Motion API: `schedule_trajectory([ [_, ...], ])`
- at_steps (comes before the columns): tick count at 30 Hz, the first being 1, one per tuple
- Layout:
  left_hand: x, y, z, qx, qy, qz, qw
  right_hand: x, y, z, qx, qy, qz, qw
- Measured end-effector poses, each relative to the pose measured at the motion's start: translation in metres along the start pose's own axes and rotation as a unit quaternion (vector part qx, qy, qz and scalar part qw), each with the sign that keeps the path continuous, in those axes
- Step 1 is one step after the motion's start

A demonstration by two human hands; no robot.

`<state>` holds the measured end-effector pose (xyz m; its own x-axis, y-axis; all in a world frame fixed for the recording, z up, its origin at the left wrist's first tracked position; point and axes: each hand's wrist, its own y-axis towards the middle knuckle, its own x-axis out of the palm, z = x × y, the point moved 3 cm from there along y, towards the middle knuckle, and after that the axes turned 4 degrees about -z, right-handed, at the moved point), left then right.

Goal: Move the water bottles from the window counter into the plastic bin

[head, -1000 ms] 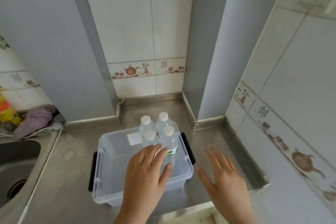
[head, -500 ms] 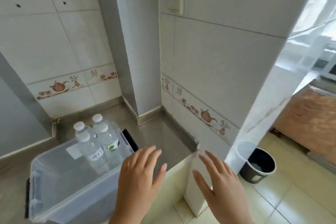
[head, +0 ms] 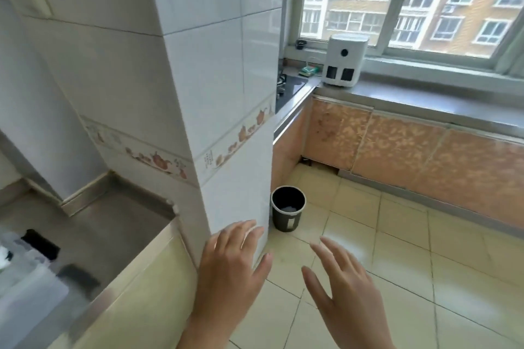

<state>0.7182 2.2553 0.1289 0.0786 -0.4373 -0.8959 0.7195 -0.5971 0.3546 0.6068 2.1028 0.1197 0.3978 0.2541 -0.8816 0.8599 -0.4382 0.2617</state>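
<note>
The clear plastic bin (head: 25, 280) with black handles shows only as a blurred corner at the far left edge, on the steel counter (head: 119, 224). Its bottles are out of view. My left hand (head: 226, 275) floats with fingers spread in front of the tiled pillar's corner, holding nothing. My right hand (head: 348, 289) hangs beside it over the floor, fingers straight and empty. The window counter (head: 425, 99) runs along the right under the window; no water bottle is visible on the part I see.
A tiled pillar (head: 221, 93) stands between the two counters. A dark waste bin (head: 287, 208) sits on the tiled floor at its foot. A white appliance (head: 344, 64) stands on the window counter, with a stove top (head: 289, 86) to its left.
My view has swung right, from the bin with its bottles toward the window counter. Both empty hands moved along, away from the bin.
</note>
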Motion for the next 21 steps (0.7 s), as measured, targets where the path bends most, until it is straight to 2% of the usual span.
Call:
schedule_trajectory([
  [10, 0.081, 0.12, 0.113, 0.185, -0.072, -0.037, 0.979, -0.056, 0.024, 0.127, 0.166, -0.066, 0.094, 0.98],
  [21, 0.175, 0.267, 0.232, 0.37, -0.123, -0.097, 0.916, -0.096, 0.076, 0.243, 0.35, -0.108, 0.147, 0.919],
])
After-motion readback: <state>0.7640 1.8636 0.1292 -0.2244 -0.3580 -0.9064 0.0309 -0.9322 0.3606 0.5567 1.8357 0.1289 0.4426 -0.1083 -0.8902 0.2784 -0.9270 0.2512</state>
